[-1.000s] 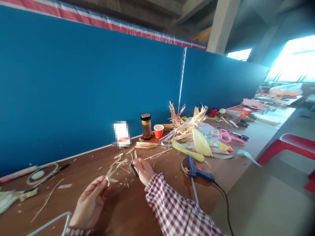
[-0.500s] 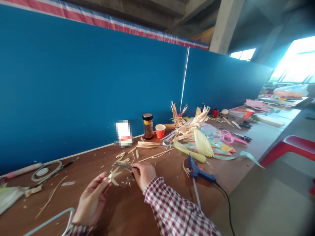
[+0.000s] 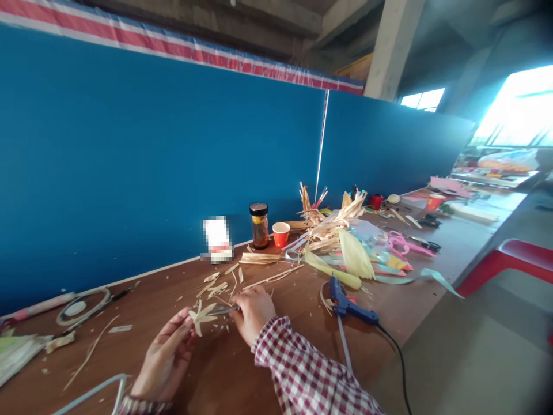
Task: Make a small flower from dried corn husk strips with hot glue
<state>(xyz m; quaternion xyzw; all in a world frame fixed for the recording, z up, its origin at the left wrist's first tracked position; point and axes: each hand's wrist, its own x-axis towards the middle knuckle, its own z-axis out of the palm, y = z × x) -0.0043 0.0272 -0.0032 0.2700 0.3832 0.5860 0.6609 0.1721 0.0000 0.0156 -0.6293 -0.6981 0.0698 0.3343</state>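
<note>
Between the thumb and fingertips of my left hand point(image 3: 166, 354) is a pale, star-shaped corn-husk flower point(image 3: 202, 317) with several pointed petals. My right hand point(image 3: 254, 314) is closed around a pair of scissors point(image 3: 224, 310), its handles mostly hidden by the fingers. The thin metal blades point left and reach the flower's right-hand petals. Whether they touch a petal I cannot tell. Small husk scraps point(image 3: 218, 288) lie on the brown table point(image 3: 233, 369) just beyond and under the hands.
A blue glue gun point(image 3: 348, 302) with a black cord lies right of my right arm. Behind the hands stand a dark-lidded jar point(image 3: 260, 227) and a red paper cup point(image 3: 281, 235). Dried husks point(image 3: 337, 222) and pink scissors point(image 3: 406, 243) are farther right. A blue partition point(image 3: 164, 144) borders the table.
The scissor blades have swung lower and now meet the flower's petals; before, they pointed past it, up and left. The flower has turned slightly in my left hand. The view has tilted a little.
</note>
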